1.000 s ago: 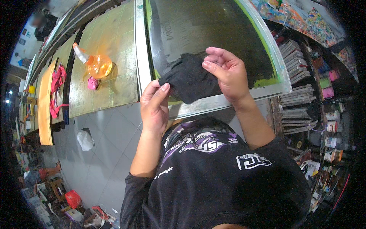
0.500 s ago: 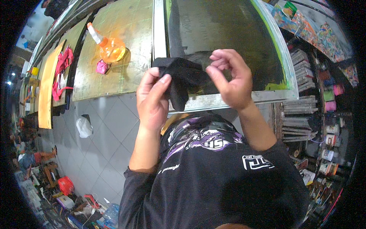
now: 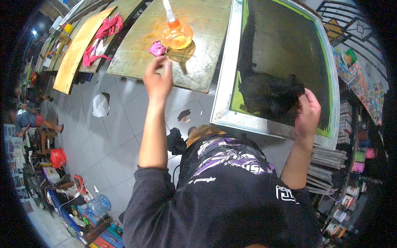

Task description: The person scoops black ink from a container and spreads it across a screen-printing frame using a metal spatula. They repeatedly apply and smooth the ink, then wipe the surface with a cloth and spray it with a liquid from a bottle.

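Observation:
My right hand [image 3: 308, 111] grips the edge of a crumpled black cloth [image 3: 269, 95]. The cloth is spread over the near part of a silk-screen frame [image 3: 226, 78], whose dark mesh has green edging. To the left, my left hand [image 3: 158, 80] reaches over the near edge of a worn board, its fingers bent and slightly apart, with nothing seen in them. Just beyond its fingertips lies a crumpled pink cloth wad [image 3: 157, 48]. Beside the wad stands a round spray bottle [image 3: 178, 36] of orange liquid with a white nozzle.
The worn board [image 3: 128, 58] carries the bottle and wad. Farther left are a yellow plank [image 3: 80, 51] and pink-red cloth strips [image 3: 108, 28]. A white plastic bag [image 3: 100, 105] lies on the tiled floor. Stacked frames [image 3: 326, 161] and jars [image 3: 347, 201] stand at right.
My left hand has let go of the black cloth and moved up-left toward the pink wad. My right hand now holds the cloth, lowered onto the screen. The view has shifted left.

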A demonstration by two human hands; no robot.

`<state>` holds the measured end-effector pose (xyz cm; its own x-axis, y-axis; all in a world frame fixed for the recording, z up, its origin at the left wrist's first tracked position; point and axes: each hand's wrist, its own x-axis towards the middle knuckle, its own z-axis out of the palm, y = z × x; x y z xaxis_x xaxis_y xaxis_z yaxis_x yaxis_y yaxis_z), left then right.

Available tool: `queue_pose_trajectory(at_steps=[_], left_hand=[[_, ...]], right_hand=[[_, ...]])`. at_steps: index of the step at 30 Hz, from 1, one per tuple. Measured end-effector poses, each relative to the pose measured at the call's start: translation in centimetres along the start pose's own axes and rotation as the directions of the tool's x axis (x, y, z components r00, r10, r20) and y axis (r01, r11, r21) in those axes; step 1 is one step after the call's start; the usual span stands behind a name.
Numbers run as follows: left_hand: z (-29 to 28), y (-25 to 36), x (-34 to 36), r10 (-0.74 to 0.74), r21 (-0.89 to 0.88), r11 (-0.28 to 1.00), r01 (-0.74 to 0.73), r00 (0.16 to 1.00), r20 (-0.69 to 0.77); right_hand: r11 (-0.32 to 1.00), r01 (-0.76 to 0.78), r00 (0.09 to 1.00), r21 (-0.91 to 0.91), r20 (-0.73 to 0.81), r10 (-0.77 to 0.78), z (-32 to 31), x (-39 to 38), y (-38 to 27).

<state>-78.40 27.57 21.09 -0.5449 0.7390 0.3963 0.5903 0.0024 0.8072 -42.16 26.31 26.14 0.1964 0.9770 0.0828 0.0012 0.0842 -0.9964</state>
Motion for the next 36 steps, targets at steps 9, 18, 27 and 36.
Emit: queue_pose_trajectory(at_steps=[9,18,27,36], left_hand=[[0.1,-5.4,8.8,-0.032,0.16,0.987,0.01,0.99,0.14],[-6.4,-0.3,5.3,0.033,-0.814,0.235,0.532,0.832,0.554],[-3.7,-0.3,3.5,-0.03,-0.547,0.714,0.436,0.8,0.599],[-4.7,-2.0,5.7,0.183,-0.282,0.958,-0.043,0.851,0.492]], right_hand=[[0.971,-0.06,0.986,0.232,0.166,0.022,5.9,-0.7,-1.7],[0.965,-0.103,0.951,0.239,0.307,0.026,17.1,-0.8,-2.4],[0.989,-0.014,0.885,0.15,0.463,-0.058,26.2,-2.4,-1.0],[0.979,-0.196,0.822,-0.061,0.534,0.198,27.5,-2.2,-1.2]])
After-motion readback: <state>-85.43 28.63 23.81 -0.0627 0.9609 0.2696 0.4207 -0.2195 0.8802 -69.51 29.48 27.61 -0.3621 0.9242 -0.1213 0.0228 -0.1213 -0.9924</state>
